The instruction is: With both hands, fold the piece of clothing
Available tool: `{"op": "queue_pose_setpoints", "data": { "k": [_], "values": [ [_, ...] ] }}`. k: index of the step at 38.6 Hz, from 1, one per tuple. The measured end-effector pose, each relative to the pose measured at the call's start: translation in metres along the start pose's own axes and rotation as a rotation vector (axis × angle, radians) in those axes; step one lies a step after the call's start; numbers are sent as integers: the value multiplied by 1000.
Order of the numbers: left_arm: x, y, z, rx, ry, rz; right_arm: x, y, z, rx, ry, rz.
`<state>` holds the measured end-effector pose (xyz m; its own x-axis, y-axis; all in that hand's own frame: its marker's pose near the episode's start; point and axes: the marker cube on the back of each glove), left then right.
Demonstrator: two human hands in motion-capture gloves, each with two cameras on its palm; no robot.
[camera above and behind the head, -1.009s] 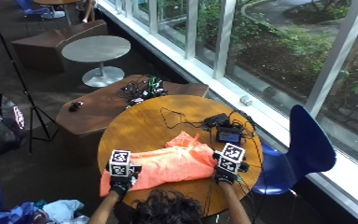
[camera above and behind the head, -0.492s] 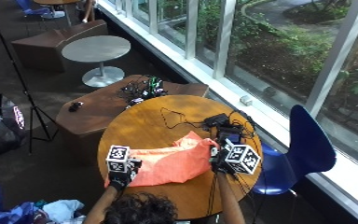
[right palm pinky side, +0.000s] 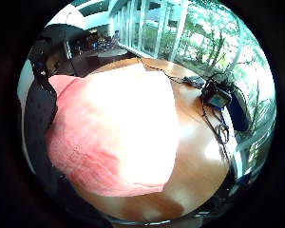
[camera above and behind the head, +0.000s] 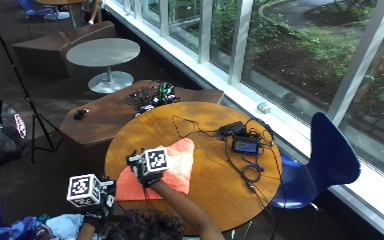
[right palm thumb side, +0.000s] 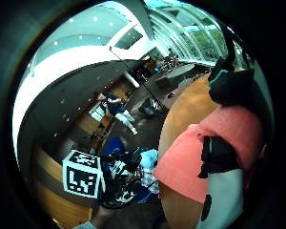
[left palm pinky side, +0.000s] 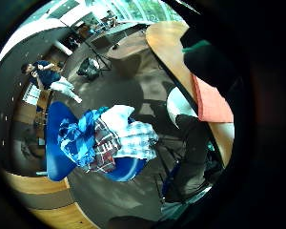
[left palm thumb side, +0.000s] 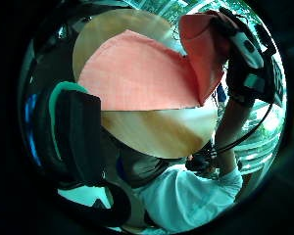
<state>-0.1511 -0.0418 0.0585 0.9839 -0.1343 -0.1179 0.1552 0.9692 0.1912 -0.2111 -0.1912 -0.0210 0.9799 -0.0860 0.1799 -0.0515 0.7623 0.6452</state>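
Mid-fold entry. I read the orange garment (camera above and behind the head: 160, 171) as lying on the round wooden table (camera above and behind the head: 205, 125), in the lower left of the outside frame, its left part reaching the table's near-left rim. The right hand (camera above and behind the head: 149, 167) has crossed over the cloth toward the left; the left thumb side palm view shows its fingers curled round a lifted flap of the garment (left palm thumb side: 137, 73), so it is carrying one side across. The left hand (camera above and behind the head: 93, 196) sits low at the lower-left edge, off the rim near the garment's corner — I cannot tell from any view whether its fingers are curled or holding cloth. Risks as I judge them: if the left side is not pinned, the carried flap could drag the whole piece toward the rim and let it slide off the table; the flap could also land skewed, leaving uneven edges and a wrinkle under the fold. Room: bare wood lies above and to the right of the garment in the outside view, up to the small black device (camera above and behind the head: 245, 146) and its loose cables (camera above and behind the head: 248, 172) at centre right — well apart from the cloth for now. A blue chair (camera above and behind the head: 325, 160) stands beyond the table's right rim. I would keep the fold working toward the table's middle, away from the left rim.
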Motion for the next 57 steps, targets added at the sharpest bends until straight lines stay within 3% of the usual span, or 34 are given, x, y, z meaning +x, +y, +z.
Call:
{"op": "queue_pose_setpoints", "data": {
  "k": [2, 7, 16, 21, 28, 35, 41, 48, 57],
  "values": [
    [-10, 8, -1, 7, 6, -26, -53, 10, 16, -31, -139, -69],
    [-33, 25, 2, 19, 7, -99, -113, 43, 43, -131, -104, -210],
    [-44, 32, 8, 7, 23, -128, -125, 71, 73, -351, -121, -308],
    [-26, 19, -2, 12, 3, -92, -87, 78, 49, -520, -198, -408],
    [18, -12, 0, -3, 6, 8, 15, 84, 5, -550, -19, -384],
    [79, -20, -10, -57, -82, 82, 141, 100, -58, -673, 309, -211],
    [111, -21, -1, -93, -103, 123, 214, 114, -84, -679, 385, -10],
    [126, -15, -6, -99, -98, 128, 250, 123, -105, -626, 343, 119],
    [129, -5, -19, -79, -106, 141, 238, 127, -110, -605, 276, 124]
  ]
}}
